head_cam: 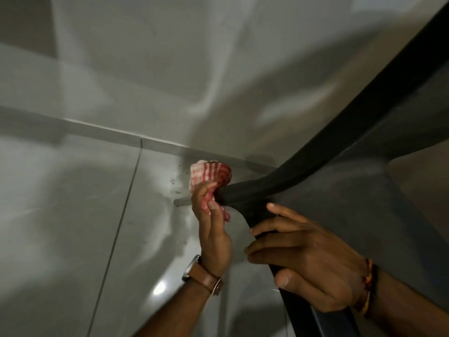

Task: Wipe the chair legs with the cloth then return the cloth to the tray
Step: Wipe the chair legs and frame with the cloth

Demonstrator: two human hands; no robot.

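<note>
A dark plastic chair [379, 181] fills the right side of the head view, seen from above. One black chair leg [245, 190] runs down toward the floor. My left hand [213, 229], with a brown watch strap on the wrist, is shut on a red-and-white checked cloth [209, 175] bunched around the lower part of that leg. My right hand [306, 263] grips the chair's dark edge below the seat, thumb on the near side. The leg's lower end is hidden by the cloth. No tray is in view.
Glossy grey floor tiles [73, 215] with a dark grout line spread left and below. A pale skirting strip [150, 142] runs along the base of the grey wall [170, 57]. Small dark specks lie on the floor near the cloth.
</note>
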